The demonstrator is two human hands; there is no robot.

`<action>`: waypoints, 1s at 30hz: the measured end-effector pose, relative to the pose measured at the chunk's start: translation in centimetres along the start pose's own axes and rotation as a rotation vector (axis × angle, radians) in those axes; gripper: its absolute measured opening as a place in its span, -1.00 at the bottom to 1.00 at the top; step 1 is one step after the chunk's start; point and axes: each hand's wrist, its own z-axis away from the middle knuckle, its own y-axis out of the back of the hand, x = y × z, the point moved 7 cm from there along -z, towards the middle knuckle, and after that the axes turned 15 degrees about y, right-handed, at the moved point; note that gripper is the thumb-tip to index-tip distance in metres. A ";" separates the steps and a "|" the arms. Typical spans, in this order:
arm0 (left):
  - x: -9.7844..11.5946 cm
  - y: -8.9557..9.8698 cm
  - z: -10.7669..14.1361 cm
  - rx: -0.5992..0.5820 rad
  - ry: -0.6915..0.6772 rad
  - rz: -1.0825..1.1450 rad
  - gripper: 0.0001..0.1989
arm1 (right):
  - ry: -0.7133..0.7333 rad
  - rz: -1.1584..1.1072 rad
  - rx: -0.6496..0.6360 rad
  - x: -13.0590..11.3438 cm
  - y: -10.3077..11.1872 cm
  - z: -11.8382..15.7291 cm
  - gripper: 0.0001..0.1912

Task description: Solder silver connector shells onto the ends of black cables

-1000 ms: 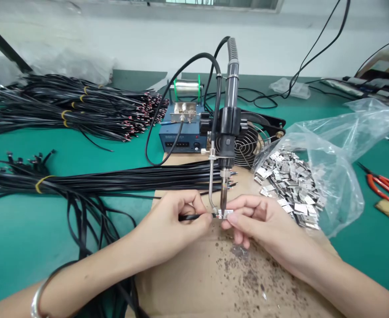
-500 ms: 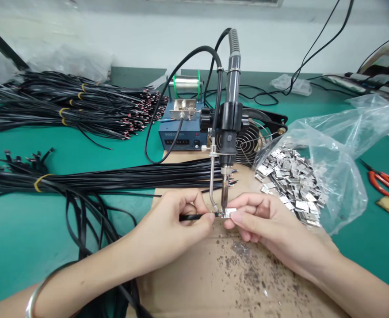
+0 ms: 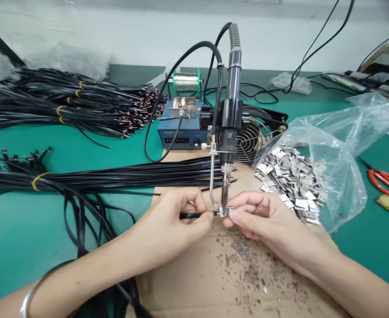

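Note:
Pinched in my left hand (image 3: 184, 221) is a black cable (image 3: 190, 215), its end pointing right. My right hand (image 3: 261, 216) grips a small silvery metal connector (image 3: 227, 211) between thumb and fingers. Cable end and connector meet right under the tip of an upright soldering iron (image 3: 226, 176). A thin bent metal feed tube (image 3: 211, 176) comes down beside the iron, its lower end close to the joint. The exact contact at the tip is too small to make out.
Black cable bundles (image 3: 115, 177) lie left, more (image 3: 65, 101) behind them. A blue control box (image 3: 181, 134) and a round fan (image 3: 247, 143) stand behind the iron. Metal connectors (image 3: 294, 176) spill from a plastic bag (image 3: 340, 176) at right, near red-handled pliers (image 3: 385, 183).
The connector in my right hand has tilted and shifted slightly left under the iron tip. Both hands keep their grip. The view has moved slightly.

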 end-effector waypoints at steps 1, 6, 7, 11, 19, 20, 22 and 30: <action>0.0 0.0 -0.1 0.002 -0.005 -0.010 -0.84 | 0.003 0.012 0.001 0.0 0.0 0.0 -0.82; 0.2 0.1 -0.4 0.012 -0.021 -0.021 -0.83 | 0.009 0.051 0.002 0.0 0.1 -0.1 -0.81; 0.3 0.1 -0.4 0.012 -0.023 -0.014 -0.83 | 0.014 0.057 0.004 0.0 0.1 -0.1 -0.81; 0.4 0.0 -0.3 0.002 -0.002 0.014 -0.84 | 0.037 0.099 0.001 -0.1 0.2 -0.3 -0.82; 0.3 0.1 -0.3 0.013 -0.064 0.038 -0.84 | 0.056 0.136 0.010 -0.3 0.1 -0.4 -0.83; 0.3 0.1 -0.3 0.012 -0.069 0.037 -0.84 | 0.056 0.136 0.012 -0.3 0.1 -0.5 -0.83; 0.3 0.2 -0.4 0.013 -0.071 0.032 -0.84 | 0.057 0.136 0.012 -0.3 0.1 -0.5 -0.84; 0.3 0.3 -0.3 0.025 -0.061 0.039 -0.84 | 0.062 0.148 -0.011 -0.2 0.2 -0.4 -0.86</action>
